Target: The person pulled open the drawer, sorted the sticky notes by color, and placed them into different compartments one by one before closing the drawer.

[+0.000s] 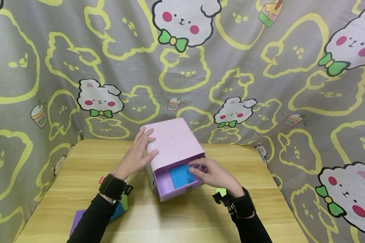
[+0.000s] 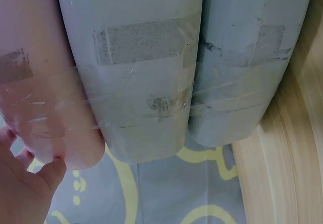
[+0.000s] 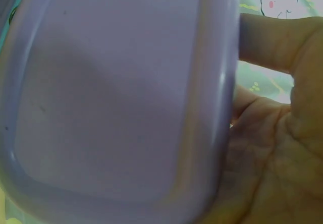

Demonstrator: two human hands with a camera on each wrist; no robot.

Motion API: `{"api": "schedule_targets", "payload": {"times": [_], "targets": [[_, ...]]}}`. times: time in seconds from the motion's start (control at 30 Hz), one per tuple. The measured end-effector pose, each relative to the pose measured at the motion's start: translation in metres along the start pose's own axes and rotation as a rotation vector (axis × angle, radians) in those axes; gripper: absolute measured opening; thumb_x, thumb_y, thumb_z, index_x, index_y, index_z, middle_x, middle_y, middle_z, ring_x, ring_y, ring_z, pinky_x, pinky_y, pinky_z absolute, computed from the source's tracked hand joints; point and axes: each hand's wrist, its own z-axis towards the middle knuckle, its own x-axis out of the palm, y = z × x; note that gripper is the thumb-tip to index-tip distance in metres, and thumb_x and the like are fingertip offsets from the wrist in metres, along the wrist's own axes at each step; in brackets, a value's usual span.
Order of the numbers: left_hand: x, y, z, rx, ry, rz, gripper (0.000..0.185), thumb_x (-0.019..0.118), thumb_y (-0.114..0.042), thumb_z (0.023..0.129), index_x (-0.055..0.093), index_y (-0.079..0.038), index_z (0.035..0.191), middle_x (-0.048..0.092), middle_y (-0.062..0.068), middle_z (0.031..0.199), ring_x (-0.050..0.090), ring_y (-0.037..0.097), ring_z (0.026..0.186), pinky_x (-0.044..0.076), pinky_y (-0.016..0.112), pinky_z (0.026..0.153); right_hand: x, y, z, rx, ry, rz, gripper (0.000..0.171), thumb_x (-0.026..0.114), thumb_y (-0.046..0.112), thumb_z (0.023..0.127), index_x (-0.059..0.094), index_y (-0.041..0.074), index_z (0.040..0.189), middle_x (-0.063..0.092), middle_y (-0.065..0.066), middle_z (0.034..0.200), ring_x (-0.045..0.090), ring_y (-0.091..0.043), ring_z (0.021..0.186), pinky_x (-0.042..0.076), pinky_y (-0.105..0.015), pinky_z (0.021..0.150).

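Note:
A pink-topped plastic drawer box [image 1: 174, 141] stands at an angle on the table, its lilac drawer [image 1: 164, 184] pulled out. Inside the drawer lies a flat blue square [image 1: 180, 177]. My left hand [image 1: 140, 152] rests on the box's upper left edge, fingers spread. In the left wrist view, its thumb [image 2: 55, 171] touches the pink tier of the taped side [image 2: 146, 88]. Over the drawer's right wall reaches my right hand [image 1: 214, 172], its loosely bent fingers at the blue square's edge. The lilac drawer [image 3: 111, 93] hides those fingertips in the right wrist view.
A purple sheet [image 1: 77, 219], a blue piece [image 1: 118, 212] and a green piece [image 1: 124, 201] lie partly under my left forearm. A light green piece [image 1: 221, 191] shows by my right wrist. A patterned grey curtain [image 1: 140, 77] surrounds the wooden table [image 1: 200, 216].

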Motion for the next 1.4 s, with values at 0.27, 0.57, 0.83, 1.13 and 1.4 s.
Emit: {"api": "schedule_targets", "payload": {"times": [0.27,0.57,0.83,1.13,1.4], "targets": [[0.000,0.001,0.000,0.003,-0.008,0.000,0.045,0.061,-0.039,0.097,0.053,-0.011,0.132,0.026,0.003,0.169,0.005,0.031,0.161,0.024,0.068,0.123,-0.020,-0.003,-0.002,-0.070,-0.040,-0.005,0.032,0.064,0.024,0.100,0.069,0.009,0.128,0.070,-0.003,0.106,0.060,-0.016,0.090,0.054,-0.024,0.078],[0.001,0.002,-0.001,-0.001,-0.002,0.001,0.045,0.061,-0.039,0.097,0.053,-0.011,0.132,0.026,0.004,0.169,0.005,0.031,0.161,0.024,0.068,0.123,-0.041,-0.015,0.008,-0.080,-0.115,0.010,0.031,0.065,0.028,0.100,0.069,0.014,0.127,0.073,-0.004,0.122,0.065,-0.018,0.107,0.056,-0.033,0.088],[0.001,0.000,-0.001,-0.008,0.002,0.000,0.045,0.059,-0.039,0.098,0.053,-0.011,0.133,0.025,0.003,0.170,0.004,0.030,0.162,0.023,0.070,0.122,-0.049,-0.031,0.022,-0.094,-0.156,0.056,0.027,0.066,0.025,0.099,0.071,0.013,0.123,0.073,-0.003,0.121,0.065,-0.021,0.104,0.058,-0.037,0.087],[0.000,-0.002,-0.001,-0.020,0.009,-0.010,0.044,0.060,-0.039,0.097,0.054,-0.012,0.132,0.025,0.003,0.170,0.003,0.031,0.161,0.021,0.071,0.122,-0.046,-0.043,0.036,-0.033,-0.160,0.069,0.036,0.068,0.032,0.098,0.067,0.018,0.131,0.068,-0.003,0.133,0.065,-0.024,0.116,0.057,-0.041,0.092],[-0.002,-0.008,-0.001,-0.057,0.009,0.000,0.047,0.060,-0.043,0.098,0.055,-0.013,0.134,0.025,0.004,0.170,0.006,0.030,0.161,0.023,0.072,0.121,-0.041,-0.058,0.048,-0.090,-0.113,0.127,0.046,0.067,0.025,0.099,0.058,0.016,0.143,0.057,-0.009,0.148,0.060,-0.032,0.127,0.054,-0.051,0.101]]}}
